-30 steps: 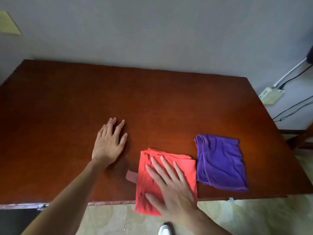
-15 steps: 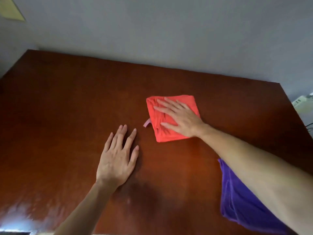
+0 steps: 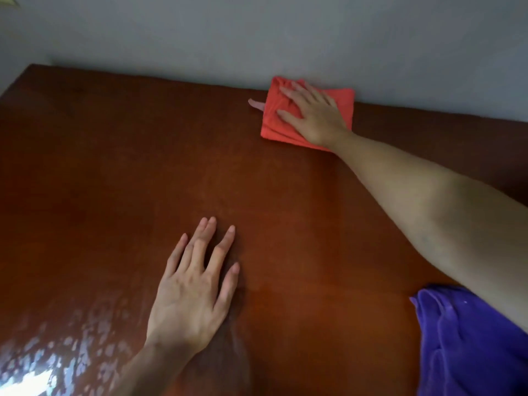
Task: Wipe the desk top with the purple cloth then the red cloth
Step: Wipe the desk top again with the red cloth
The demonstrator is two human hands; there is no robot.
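The folded red cloth (image 3: 273, 121) lies at the far edge of the brown desk top (image 3: 100, 172), touching the wall. My right hand (image 3: 314, 115) presses flat on it, fingers spread, arm stretched across the desk. A small pink tag (image 3: 255, 104) sticks out at the cloth's left. Palm down on the bare wood near the middle rests my left hand (image 3: 194, 292), holding nothing. The purple cloth (image 3: 468, 347) lies crumpled at the near right, partly under my right forearm.
A grey wall (image 3: 257, 32) runs right behind the desk's far edge. The desk's left corner shows at the upper left. A bright glare patch (image 3: 34, 378) sits on the wood at the lower left.
My right hand has pushed the red cloth from the near edge across the desk to the far edge by the wall. My left hand stayed flat in place. The purple cloth has not moved.
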